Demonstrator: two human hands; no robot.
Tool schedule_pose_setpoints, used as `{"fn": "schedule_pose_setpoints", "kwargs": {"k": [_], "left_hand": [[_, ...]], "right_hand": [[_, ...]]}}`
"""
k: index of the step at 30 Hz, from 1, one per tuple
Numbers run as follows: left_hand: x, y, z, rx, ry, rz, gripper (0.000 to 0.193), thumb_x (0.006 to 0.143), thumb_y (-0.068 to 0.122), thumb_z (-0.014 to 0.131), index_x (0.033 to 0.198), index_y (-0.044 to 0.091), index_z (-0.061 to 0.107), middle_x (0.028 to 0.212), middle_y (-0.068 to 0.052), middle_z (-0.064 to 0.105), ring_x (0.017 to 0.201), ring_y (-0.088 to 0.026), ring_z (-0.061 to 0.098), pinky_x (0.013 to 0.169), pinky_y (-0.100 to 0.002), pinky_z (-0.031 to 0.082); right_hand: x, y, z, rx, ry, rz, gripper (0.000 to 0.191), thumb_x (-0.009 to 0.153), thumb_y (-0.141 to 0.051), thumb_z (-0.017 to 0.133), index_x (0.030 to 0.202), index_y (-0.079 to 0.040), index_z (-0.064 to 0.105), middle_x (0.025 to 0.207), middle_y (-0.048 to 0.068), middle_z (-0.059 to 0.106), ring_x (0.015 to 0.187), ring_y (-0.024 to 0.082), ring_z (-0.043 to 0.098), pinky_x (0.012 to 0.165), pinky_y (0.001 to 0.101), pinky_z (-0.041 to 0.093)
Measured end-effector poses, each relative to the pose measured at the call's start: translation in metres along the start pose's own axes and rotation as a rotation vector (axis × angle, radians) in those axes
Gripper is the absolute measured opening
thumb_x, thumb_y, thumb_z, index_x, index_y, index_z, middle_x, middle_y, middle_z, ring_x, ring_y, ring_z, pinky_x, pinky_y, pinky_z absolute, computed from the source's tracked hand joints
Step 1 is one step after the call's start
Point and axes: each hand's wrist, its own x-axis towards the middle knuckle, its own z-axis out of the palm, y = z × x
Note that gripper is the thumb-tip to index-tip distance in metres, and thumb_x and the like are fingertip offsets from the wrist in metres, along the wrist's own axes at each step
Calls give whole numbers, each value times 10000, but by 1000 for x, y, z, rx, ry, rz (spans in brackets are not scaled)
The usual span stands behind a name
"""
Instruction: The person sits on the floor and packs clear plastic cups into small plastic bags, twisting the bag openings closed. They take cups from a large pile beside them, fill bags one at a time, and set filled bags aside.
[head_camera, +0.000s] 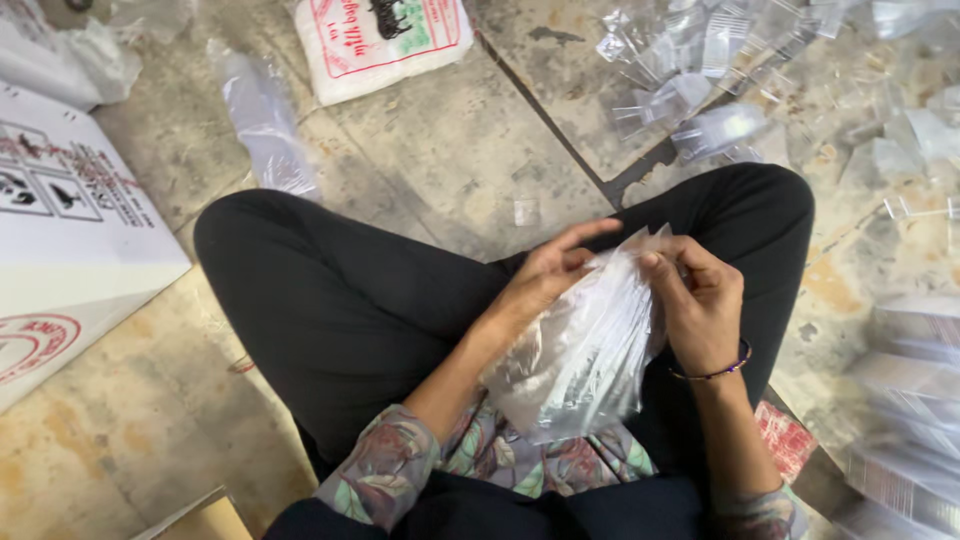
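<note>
Left hand (540, 280) and right hand (700, 300) both pinching the top of one thick, translucent stack of clear plastic bags (585, 350) over the lap, one white printed sack (380, 40) at the floor's far edge, one white carton (60, 230) at its left edge, loose clear bags (720, 70) scattered toward the far right corner, too many to count

Person sits cross-legged on stone floor (440, 150) | left hand (545, 280) and right hand (700, 305) grip top of a stack of clear plastic bags (580, 360) over the lap | loose clear bags (700, 60) scattered ahead-right | white cardboard box (60, 230) at left | white printed sack (385, 40) ahead
</note>
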Motion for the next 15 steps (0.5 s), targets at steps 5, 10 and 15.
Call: {"fn": "schedule_pose_setpoints", "kwargs": {"k": [5, 10, 15], "left_hand": [[31, -28, 30, -16, -25, 27, 287, 967, 131, 681, 1237, 40, 646, 1085, 33, 690, 986, -43, 631, 892, -223, 515], [37, -35, 52, 150, 87, 170, 89, 996, 64, 716, 981, 9, 647, 948, 13, 669, 891, -43, 596, 835, -230, 498], [34, -29, 57, 120, 65, 67, 46, 941, 81, 691, 939, 51, 657, 873, 28, 662, 803, -30, 584, 725, -209, 484]], "right_hand": [[-5, -6, -2, -195, 181, -161, 189, 979, 60, 648, 1163, 30, 615, 1018, 27, 691, 894, 57, 648, 724, 196, 486], [-13, -8, -19, -299, 334, -96, 244, 950, 58, 658, 1187, 28, 611, 966, 42, 717, 859, 63, 676, 695, 195, 514], [-19, 7, -42, -50, 385, -69, 71, 1020, 14, 723, 1032, 33, 655, 948, 26, 693, 844, 41, 601, 744, 188, 484]]}}
